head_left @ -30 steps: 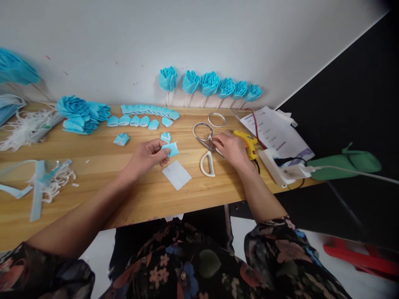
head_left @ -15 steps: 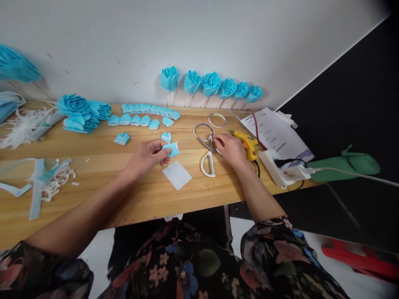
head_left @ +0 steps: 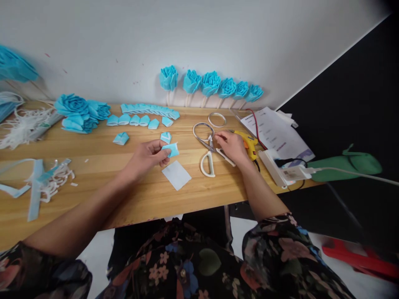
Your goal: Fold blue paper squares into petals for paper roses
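A small folded light-blue fabric piece (head_left: 171, 150) is pinched in my left hand (head_left: 148, 155). Just behind it lies another folded piece (head_left: 166, 137) with a white strip on it. A pale flat square (head_left: 176, 175) rests on the table in front of my left fingers. My right hand (head_left: 231, 145) hovers low beside the white-handled scissors (head_left: 208, 165); its fingers are drawn together, and whatever they hold is hidden or too small to make out. The yellow glue gun (head_left: 251, 145) is partly covered by that hand. A ring-shaped band (head_left: 193, 131) touches the scissors.
Several blue fabric roses on sticks (head_left: 211, 84) lean against the wall. Folded pieces (head_left: 134, 120) line up behind my left hand, with rose heads (head_left: 75, 107) at left. Scraps (head_left: 35, 189) lie front left. A power strip (head_left: 276, 170) and papers (head_left: 274, 128) are at right.
My right hand has shifted slightly right, off the scissors, and more of their second handle shows. My left hand stays nearly still with the folded fabric piece.
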Tool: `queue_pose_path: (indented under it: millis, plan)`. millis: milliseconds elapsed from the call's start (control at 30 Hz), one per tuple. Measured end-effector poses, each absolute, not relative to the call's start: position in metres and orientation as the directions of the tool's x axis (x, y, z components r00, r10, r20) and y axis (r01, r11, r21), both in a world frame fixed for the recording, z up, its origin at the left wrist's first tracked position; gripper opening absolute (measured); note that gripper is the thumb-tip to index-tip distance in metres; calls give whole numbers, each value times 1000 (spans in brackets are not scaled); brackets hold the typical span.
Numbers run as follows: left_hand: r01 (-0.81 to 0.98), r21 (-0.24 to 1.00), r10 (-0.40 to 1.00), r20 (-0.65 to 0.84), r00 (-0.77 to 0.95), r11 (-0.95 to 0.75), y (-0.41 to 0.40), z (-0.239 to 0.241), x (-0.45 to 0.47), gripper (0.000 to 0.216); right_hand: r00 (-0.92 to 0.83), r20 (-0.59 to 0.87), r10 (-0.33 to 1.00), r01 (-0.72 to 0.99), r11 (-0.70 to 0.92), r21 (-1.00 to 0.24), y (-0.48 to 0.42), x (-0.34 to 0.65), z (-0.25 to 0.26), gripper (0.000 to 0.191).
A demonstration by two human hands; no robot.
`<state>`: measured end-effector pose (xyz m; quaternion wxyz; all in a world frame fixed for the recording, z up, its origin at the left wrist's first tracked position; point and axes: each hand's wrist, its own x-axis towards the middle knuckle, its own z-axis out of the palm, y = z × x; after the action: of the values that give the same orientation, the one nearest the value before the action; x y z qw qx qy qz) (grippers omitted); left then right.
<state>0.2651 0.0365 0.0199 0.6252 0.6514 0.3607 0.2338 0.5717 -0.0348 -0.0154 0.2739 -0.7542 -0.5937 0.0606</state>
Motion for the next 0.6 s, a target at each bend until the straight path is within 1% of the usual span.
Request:
queue_pose_path:
  millis: [100, 167, 233, 367, 600]
  plan:
    - [175, 984, 760, -136, 635, 29, 37, 18, 265, 25, 301, 109, 947, 822, -200, -533, -26, 575, -11, 24]
    - [172, 985, 759, -136, 637, 32, 37, 18, 264, 26, 299, 59, 952, 811, -221, -542, -23, 575, -7, 25]
    - [166, 985, 761, -139, 634, 42, 38, 18, 264, 26, 310, 74, 948, 830, -232, -508, -24, 574, -4, 24]
    - [168, 985, 770, -140, 622, 44, 37, 19, 264, 23, 296, 172, 940, 901, -214, -378, -33, 569, -3, 18]
    - [172, 984, 772, -149, 618, 52, 35, 21, 266, 22, 236, 160, 959, 945, -187, -269, -37, 560, -5, 14]
